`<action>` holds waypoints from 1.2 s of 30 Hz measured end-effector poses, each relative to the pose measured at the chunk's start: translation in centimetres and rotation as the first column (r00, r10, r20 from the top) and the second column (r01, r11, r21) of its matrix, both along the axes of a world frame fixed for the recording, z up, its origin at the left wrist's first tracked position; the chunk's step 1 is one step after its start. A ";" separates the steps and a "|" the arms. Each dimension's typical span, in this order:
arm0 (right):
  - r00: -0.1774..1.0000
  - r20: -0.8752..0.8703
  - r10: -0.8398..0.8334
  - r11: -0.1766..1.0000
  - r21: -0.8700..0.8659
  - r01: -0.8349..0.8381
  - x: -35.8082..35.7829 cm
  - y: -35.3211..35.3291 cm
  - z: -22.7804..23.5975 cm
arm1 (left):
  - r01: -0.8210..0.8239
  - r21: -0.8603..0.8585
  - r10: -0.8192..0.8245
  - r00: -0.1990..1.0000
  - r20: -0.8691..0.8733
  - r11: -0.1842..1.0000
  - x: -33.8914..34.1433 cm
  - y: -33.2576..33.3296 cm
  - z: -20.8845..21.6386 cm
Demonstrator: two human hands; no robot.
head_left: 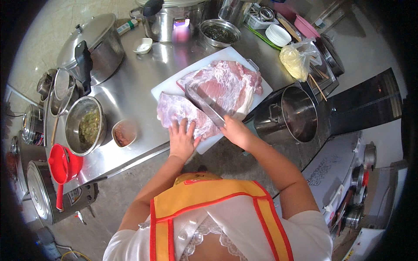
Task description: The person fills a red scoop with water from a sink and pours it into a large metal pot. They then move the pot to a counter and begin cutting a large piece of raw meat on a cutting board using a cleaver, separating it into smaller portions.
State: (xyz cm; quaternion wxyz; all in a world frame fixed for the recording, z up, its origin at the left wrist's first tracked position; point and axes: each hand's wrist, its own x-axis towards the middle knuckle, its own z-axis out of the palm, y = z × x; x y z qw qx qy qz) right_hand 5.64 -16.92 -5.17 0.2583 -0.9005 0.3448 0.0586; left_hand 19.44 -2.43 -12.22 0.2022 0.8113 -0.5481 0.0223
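A large slab of raw pink meat with white fat lies on a white cutting board. A smaller piece of meat lies at its left, with the blade between the two. My right hand is closed round the handle of a knife, whose long blade points away to the upper left. The handle is mostly hidden in my fingers. My left hand lies flat on the near part of the smaller piece, fingers apart.
A small bowl of reddish-brown food, a steel bowl of greenish food and a red ladle-like scoop stand at the left. Behind them is a pressure cooker. A deep steel pot stands right of the board, below a bag of yellow food.
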 end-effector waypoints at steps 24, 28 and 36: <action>0.998 0.052 -0.044 0.999 0.009 0.044 2.1 0.0 -1.7 | -0.013 -0.040 0.011 0.997 -0.071 0.999 -0.3 -0.4 -0.4; 0.994 -0.006 -0.110 0.988 0.105 0.110 -1.5 1.3 -0.6 | -0.016 -0.062 0.012 0.997 -0.073 0.998 0.4 0.1 -0.6; 0.997 0.066 -0.025 1.000 0.013 0.025 4.7 -0.9 -2.8 | 0.006 -0.074 -0.010 0.998 -0.062 0.997 -0.3 -0.2 -0.4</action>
